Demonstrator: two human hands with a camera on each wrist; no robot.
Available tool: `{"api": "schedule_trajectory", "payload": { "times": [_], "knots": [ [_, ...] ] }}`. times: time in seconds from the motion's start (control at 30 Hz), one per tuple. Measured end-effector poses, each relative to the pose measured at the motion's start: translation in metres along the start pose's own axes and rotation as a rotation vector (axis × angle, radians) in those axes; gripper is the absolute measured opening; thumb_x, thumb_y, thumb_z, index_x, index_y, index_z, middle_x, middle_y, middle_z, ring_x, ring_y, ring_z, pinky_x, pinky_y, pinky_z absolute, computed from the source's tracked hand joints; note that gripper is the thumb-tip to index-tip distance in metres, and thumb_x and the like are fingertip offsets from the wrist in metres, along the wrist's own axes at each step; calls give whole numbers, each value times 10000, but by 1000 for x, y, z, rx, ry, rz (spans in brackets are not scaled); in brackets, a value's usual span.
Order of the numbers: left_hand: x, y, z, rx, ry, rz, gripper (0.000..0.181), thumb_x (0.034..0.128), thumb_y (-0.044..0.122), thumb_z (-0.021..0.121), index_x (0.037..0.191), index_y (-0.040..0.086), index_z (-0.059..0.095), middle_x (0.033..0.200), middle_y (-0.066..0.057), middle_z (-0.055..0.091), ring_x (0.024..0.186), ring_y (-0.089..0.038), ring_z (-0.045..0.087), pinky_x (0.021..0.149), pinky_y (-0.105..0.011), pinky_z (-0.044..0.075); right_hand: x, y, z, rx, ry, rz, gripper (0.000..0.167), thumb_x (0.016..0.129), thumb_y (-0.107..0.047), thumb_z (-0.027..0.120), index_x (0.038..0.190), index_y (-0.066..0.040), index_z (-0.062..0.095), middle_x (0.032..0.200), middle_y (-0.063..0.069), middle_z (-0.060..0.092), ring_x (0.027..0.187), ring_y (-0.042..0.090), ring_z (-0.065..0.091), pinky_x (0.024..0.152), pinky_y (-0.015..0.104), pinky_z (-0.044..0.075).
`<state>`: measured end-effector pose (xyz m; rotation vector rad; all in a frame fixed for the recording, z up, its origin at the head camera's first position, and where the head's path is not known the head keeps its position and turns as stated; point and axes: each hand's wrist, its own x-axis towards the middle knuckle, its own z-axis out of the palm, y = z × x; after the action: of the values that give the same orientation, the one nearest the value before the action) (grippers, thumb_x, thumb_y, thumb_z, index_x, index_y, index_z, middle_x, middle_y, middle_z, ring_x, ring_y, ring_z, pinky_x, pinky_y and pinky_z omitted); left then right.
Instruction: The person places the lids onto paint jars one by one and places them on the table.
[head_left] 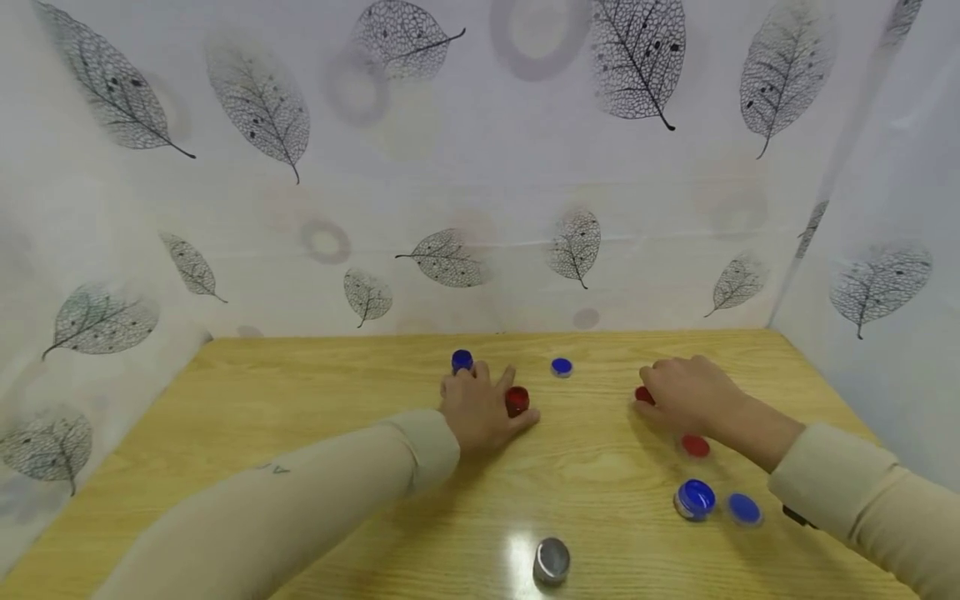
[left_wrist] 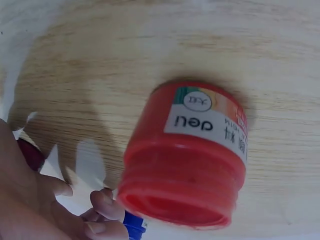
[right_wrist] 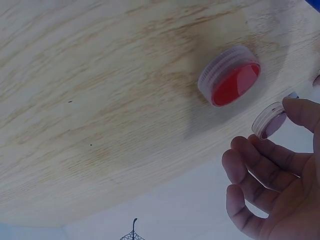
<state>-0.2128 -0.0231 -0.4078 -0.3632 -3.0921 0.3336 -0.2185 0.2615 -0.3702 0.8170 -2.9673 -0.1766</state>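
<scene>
My left hand [head_left: 480, 414] rests on the table with thumb and index finger either side of an uncapped dark red paint jar [head_left: 517, 402]. Its other fingers are bent beside an open blue paint jar [head_left: 462, 360]; whether they touch it I cannot tell. Close to the left wrist camera stands an open bright red paint jar [left_wrist: 187, 160] with a "deli" label, which the arm hides in the head view. To the right, my right hand [head_left: 690, 390] pinches a clear-rimmed dark red lid [right_wrist: 272, 122] by thumb and fingers above the table.
A red lid [head_left: 695, 446] lies below the right hand. Nearer me are an open blue jar [head_left: 694, 500] and a blue lid [head_left: 744, 508]. Another blue lid [head_left: 562, 367] lies toward the back. A grey-topped jar [head_left: 552, 561] stands in front. Leaf-patterned sheeting [head_left: 480, 192] borders the table.
</scene>
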Motion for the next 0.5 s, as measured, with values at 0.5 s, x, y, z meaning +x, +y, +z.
{"api": "schedule_trajectory", "payload": {
  "times": [0.5],
  "knots": [
    [0,-2,0,0,-14,41,800,886,811,340,1543,355,354,1252,-156,570,828,-300,603,667,-429,466,10,-4,3,46,4,-29,218,877,-259,677,804,-103,542,724,2,482,602,148,428,515,304,368]
  ]
}}
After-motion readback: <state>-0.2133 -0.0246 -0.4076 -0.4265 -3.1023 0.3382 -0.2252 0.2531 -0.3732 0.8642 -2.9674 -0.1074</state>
